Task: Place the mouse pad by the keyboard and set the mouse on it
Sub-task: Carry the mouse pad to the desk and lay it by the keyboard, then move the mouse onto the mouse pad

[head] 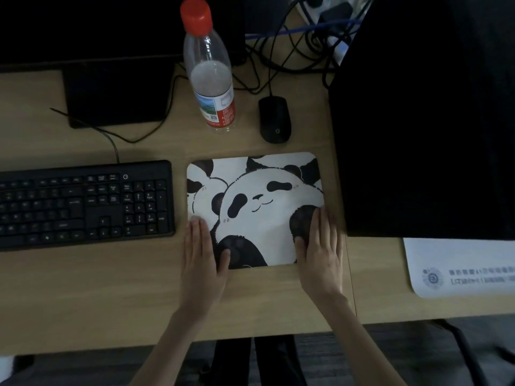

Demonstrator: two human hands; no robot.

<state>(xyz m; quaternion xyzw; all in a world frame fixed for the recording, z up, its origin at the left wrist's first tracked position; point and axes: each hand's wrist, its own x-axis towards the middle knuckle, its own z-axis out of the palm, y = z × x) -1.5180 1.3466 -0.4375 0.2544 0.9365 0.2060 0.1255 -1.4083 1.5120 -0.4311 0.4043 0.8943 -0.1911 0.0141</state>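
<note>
A black-and-white panda mouse pad (259, 201) lies flat on the wooden desk, just right of the black keyboard (83, 203). My left hand (202, 254) rests flat on the pad's near left corner, fingers together and extended. On the near right corner my right hand (320, 246) lies flat in the same way. Neither hand grips anything. A black wired mouse (274, 119) sits on the bare desk beyond the pad's far edge, apart from it.
A clear water bottle (210, 71) with a red cap stands left of the mouse. A black computer tower (423, 115) stands right of the pad. The monitor base (117, 96), tangled cables (301, 45) and a printed sheet (462, 267) also lie on the desk.
</note>
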